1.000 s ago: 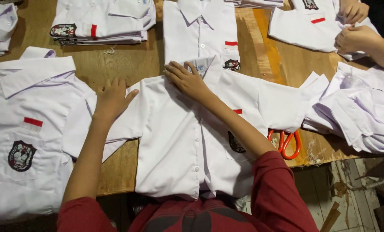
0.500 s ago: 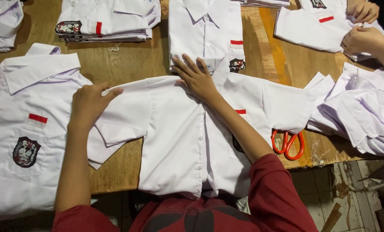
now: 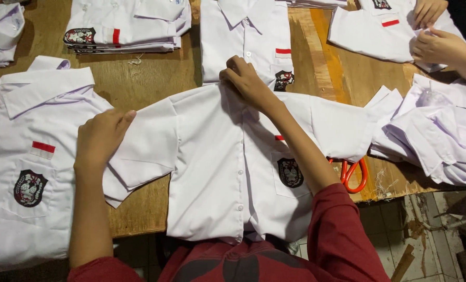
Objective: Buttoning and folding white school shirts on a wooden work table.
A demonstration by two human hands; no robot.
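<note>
White short-sleeved school shirt (image 3: 217,172) lies face up, spread flat at the near middle of the wooden bench (image 3: 154,78), hem hanging over the near edge. Right hand (image 3: 246,81) is curled, fingers pinching the collar area at the far end of the shirt. Left hand (image 3: 101,138) lies flat, fingers together, pressing on the left sleeve (image 3: 144,146). To do this step well, I'd judge: keep the collar pinned, keep the placket straight, flatten the sleeve without creasing. Orange-handled scissors (image 3: 350,172) sit partly under the right sleeve, best kept clear. Another white shirt (image 3: 29,162) lies just left; a folded stack (image 3: 123,26) sits far left. Another person's hands (image 3: 436,44) work far right.
</note>
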